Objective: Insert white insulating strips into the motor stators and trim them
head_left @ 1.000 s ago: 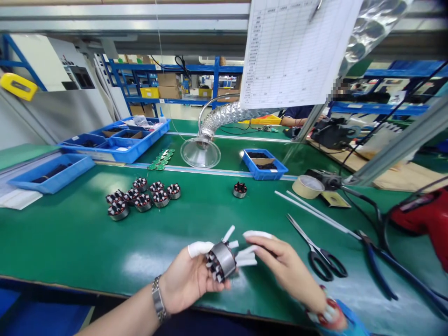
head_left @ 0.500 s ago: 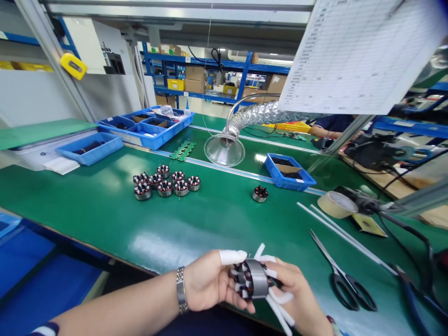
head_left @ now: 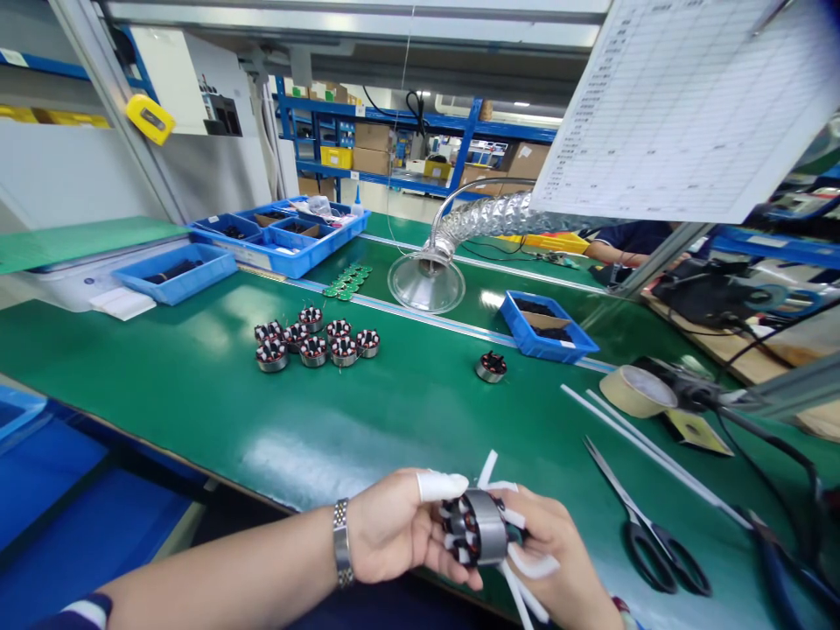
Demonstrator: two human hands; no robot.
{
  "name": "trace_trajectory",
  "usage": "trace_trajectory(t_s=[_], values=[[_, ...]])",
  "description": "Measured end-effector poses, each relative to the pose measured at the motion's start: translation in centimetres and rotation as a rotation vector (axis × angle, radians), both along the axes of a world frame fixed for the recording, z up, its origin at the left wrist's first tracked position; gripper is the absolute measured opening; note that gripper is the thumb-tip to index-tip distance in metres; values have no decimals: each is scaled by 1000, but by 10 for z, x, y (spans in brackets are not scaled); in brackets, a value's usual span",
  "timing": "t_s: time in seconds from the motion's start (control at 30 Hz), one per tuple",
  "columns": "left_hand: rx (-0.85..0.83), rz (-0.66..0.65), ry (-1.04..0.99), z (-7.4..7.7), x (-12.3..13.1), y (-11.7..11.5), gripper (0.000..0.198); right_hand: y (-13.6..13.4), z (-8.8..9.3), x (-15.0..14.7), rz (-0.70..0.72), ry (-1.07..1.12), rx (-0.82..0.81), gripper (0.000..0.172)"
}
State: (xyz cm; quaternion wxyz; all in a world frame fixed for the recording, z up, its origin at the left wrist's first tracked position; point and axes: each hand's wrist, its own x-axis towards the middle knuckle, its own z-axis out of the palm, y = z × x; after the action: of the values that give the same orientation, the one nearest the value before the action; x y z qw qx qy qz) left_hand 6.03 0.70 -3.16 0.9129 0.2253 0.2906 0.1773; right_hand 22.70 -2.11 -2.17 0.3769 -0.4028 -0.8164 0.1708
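My left hand (head_left: 397, 534) is closed round a motor stator (head_left: 486, 527), a grey metal ring with black and white teeth and copper windings. Its thumb, in a white finger cot, presses on the upper edge. At the stator's right side, my right hand (head_left: 557, 542) has its fingers bent, also in white cots. Thin white strips (head_left: 515, 595) stick out above and below these fingers, gripped in that hand. What the right fingertips touch inside the ring is partly hidden. Several similar stators (head_left: 313, 350) stand in a group farther left, and a single stator (head_left: 491, 367) sits farther back.
Scissors (head_left: 647, 525), pliers (head_left: 780, 560), long white rods (head_left: 656, 455) and a tape roll (head_left: 638, 390) lie on the right. A fume funnel (head_left: 426, 284) hangs beyond. Blue bins (head_left: 548, 348) and small green boards (head_left: 346, 282) are behind. A co-worker's arm (head_left: 617, 251) shows at the back right.
The view has shifted slightly. Both hands keep the stator in nearly the same place, and the white strips below the right fingers have changed angle a little.
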Motion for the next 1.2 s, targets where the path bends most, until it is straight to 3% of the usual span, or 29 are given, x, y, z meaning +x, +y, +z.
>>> trace_trajectory(t_s=[0.1,0.17,0.3,0.37,0.43,0.5,0.63,0.73,0.87,0.93,1.03,1.2], values=[[34,1,-6,3,-2,0,30,2,1,4,5,-49,-60,15],[94,38,-25,7,-5,1,24,2,-1,20,-76,-118,-72,17],[347,180,-20,5,-15,12,58,-9,-20,86,-537,-319,68,30],[621,216,100,-3,-18,22,68,-21,-36,120,-810,-479,206,38],[920,203,272,-14,-19,33,73,-32,-52,143,-892,-660,282,44],[1107,173,408,-23,-19,41,71,-40,-65,151,-865,-769,306,47],[1227,180,550,-28,-23,41,72,-47,-74,149,-870,-811,244,45],[1331,192,659,-17,-35,33,77,-53,-66,152,-872,-873,107,39],[1560,89,728,9,-46,29,37,-53,-50,160,-881,-863,-71,39],[1531,2,661,20,-42,35,18,-46,-44,159,-888,-806,-86,36],[1386,-29,630,24,-30,49,11,-36,-37,144,-831,-723,-50,33],[1231,-43,592,19,-19,63,13,-49,-21,86,-499,-472,31,31]])
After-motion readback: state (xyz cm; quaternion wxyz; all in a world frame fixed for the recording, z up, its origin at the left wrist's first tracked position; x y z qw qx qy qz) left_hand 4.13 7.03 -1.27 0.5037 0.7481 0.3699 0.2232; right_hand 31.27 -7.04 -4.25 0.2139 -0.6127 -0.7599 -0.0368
